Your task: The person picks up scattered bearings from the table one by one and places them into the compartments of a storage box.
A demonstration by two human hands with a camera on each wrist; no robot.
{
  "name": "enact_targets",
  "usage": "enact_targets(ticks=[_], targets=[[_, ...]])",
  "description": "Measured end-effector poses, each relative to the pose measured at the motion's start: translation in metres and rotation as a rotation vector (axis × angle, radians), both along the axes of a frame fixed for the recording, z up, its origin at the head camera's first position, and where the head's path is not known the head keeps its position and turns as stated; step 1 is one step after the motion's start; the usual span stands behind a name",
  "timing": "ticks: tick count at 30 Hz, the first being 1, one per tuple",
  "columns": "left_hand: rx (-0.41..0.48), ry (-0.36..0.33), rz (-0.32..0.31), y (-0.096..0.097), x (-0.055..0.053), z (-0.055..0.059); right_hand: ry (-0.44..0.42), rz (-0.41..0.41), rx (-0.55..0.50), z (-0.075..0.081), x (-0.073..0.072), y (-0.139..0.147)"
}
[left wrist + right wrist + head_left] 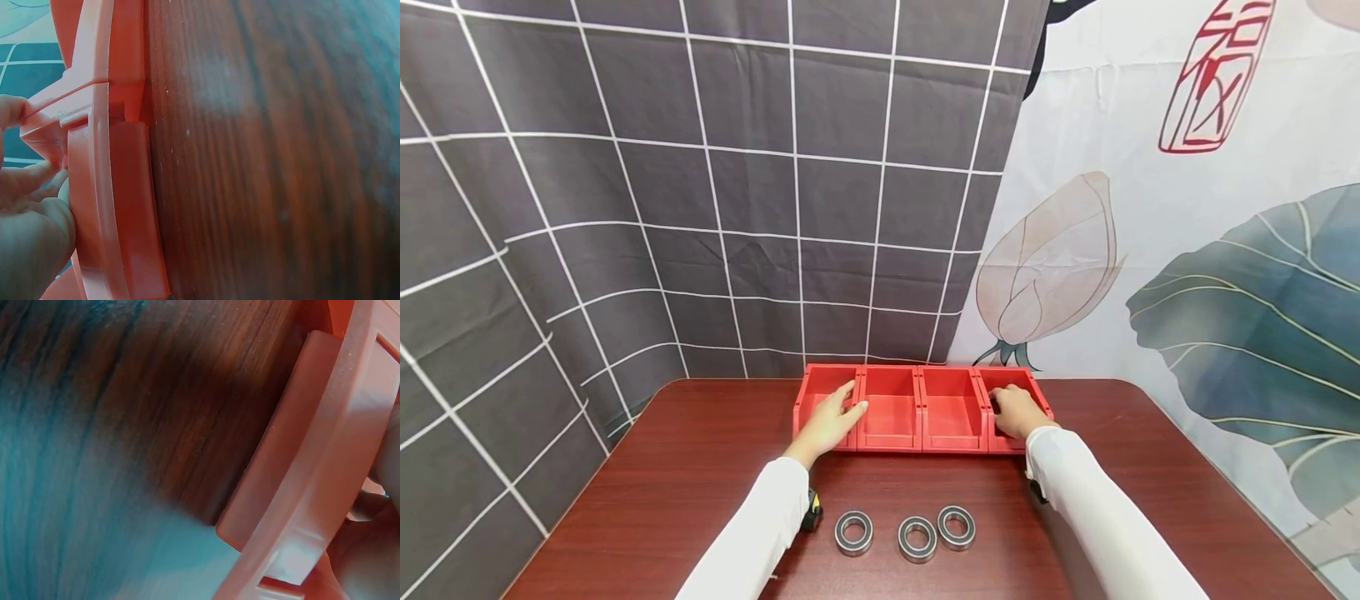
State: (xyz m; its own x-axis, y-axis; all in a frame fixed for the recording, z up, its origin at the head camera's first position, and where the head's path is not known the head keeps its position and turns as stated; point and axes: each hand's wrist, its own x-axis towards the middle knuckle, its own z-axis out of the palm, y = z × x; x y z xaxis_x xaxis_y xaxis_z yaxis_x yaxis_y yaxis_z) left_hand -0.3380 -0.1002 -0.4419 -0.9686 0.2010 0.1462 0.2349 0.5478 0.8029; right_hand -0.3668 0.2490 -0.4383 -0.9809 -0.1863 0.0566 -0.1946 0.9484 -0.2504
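Note:
Four red bins stand joined in a row; the leftmost bin point(806, 408) has my left hand point(829, 423) reaching over it. Its fingers are spread, the thumb close to the divider; in the left wrist view, fingers point(31, 178) come right up to the bin's edge. My right hand point(1019, 412) dips into the rightmost bin point(1043, 402), fingers curled at a small dark thing point(996, 404) that they mostly hide. On the table nearer me lie three metal ring bearings with dark seals: a left one point(853, 533), a middle one point(917, 539) and a right one point(957, 527).
A black and yellow object point(812, 510) sits partly hidden by the left sleeve. Another dark item point(1037, 490) shows under the right sleeve. The wooden table point(647, 500) ends at a grey gridded curtain point(737, 208) and a printed white cloth point(1075, 125).

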Motion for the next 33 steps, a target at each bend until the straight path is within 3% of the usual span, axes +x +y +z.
enact_targets(ticks=[7, 13, 22, 33], targets=[[-0.009, 0.028, -0.004, 0.0008, -0.002, -0.0038, 0.032, 0.015, 0.005, -0.0058, -0.0015, 0.003], [-0.01, 0.027, -0.001, 0.0001, -0.0038, -0.0078, 0.006, -0.007, -0.005, -0.0065, -0.0006, 0.0018], [-0.008, 0.015, 0.005, 0.0002, -0.0039, -0.0067, -0.031, -0.049, -0.007, -0.0046, 0.0036, 0.0], [-0.004, 0.005, 0.007, 0.0002, -0.0024, -0.004, -0.028, -0.04, 0.013, -0.0031, 0.0045, -0.0008]])
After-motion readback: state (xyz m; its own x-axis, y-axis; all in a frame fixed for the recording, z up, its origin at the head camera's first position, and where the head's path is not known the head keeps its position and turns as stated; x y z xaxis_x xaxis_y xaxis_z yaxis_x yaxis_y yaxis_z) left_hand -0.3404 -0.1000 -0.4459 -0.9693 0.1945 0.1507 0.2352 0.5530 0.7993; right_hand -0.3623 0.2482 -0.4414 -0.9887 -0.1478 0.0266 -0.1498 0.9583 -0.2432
